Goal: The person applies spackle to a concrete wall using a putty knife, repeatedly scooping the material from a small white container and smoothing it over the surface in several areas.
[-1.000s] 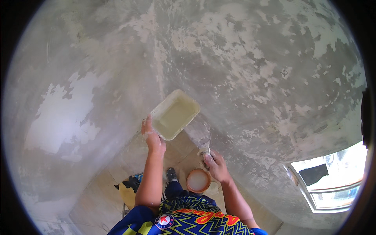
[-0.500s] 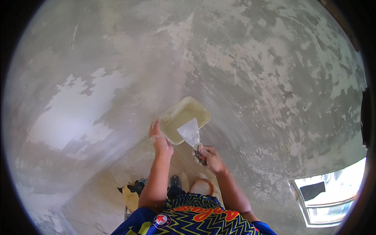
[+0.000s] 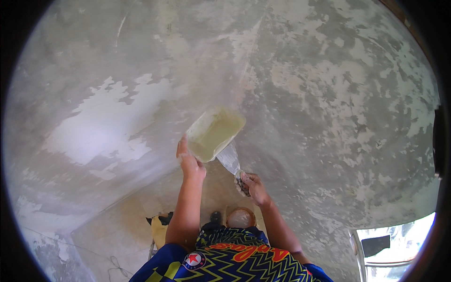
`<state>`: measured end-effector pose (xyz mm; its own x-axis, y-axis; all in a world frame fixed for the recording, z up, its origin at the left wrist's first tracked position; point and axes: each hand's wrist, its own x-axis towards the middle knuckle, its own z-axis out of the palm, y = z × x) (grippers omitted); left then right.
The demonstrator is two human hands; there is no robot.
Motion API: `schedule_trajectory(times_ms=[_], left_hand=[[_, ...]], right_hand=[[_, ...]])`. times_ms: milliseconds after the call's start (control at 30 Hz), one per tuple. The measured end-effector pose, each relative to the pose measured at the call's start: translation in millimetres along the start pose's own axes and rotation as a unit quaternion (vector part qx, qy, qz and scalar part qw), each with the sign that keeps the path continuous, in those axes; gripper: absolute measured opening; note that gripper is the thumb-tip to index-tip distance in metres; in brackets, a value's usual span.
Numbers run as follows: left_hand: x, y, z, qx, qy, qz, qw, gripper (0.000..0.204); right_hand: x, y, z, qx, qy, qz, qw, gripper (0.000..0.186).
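My left hand grips the near left side of a pale yellow rectangular tub, which is tilted so its inside shows. A film of whitish paste coats the tub's inner walls. In my right hand is a putty knife, held by its paste-crusted handle. Its broad, smeared blade points up and left, and the blade's tip is hidden behind the tub's near right edge. Whether blade and tub touch, I cannot tell.
Grey walls with patchy white filler meet in a corner ahead. On the floor stand a round orange-brown bucket with pale contents and, left of it, a yellowish object with black material. A bright window is at the lower right. A thin cord lies lower left.
The putty knife's blade has gone from in front of the tub's opening to behind its near right edge. The tub has shifted slightly up and left, its inside facing me more.
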<state>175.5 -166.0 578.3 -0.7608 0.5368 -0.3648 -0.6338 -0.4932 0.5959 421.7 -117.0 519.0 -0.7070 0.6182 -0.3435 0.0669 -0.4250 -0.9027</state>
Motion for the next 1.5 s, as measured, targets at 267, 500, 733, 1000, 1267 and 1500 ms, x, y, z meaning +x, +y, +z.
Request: schedule_trajectory(times_ms=[267, 500, 733, 1000, 1267, 1500], left_hand=[[-2, 40, 19, -0.004, -0.020, 0.105, 0.994, 0.035], [-2, 40, 27, 0.040, -0.011, 0.184, 0.982, 0.017], [-19, 5, 74, 0.069, -0.080, 0.164, 0.981, 0.019], [-14, -51, 97, 0.164, -0.082, 0.189, 0.965, 0.014], [18, -129, 101, 0.283, -0.025, 0.220, 0.933, 0.034], [32, -197, 75, 0.446, 0.121, 0.162, 0.872, 0.043]], right_hand=[[-7, -16, 10, 0.002, 0.070, -0.055, 0.996, 0.039], [-60, -147, 5, -0.408, 0.156, -0.271, 0.858, 0.032], [-84, -248, -17, -0.500, 0.134, -0.355, 0.779, 0.037], [-57, -256, -57, -0.633, 0.162, -0.304, 0.693, 0.033], [-28, -214, -124, -0.631, 0.108, -0.166, 0.750, 0.032], [25, -117, -180, -0.482, -0.006, -0.038, 0.875, 0.030]])
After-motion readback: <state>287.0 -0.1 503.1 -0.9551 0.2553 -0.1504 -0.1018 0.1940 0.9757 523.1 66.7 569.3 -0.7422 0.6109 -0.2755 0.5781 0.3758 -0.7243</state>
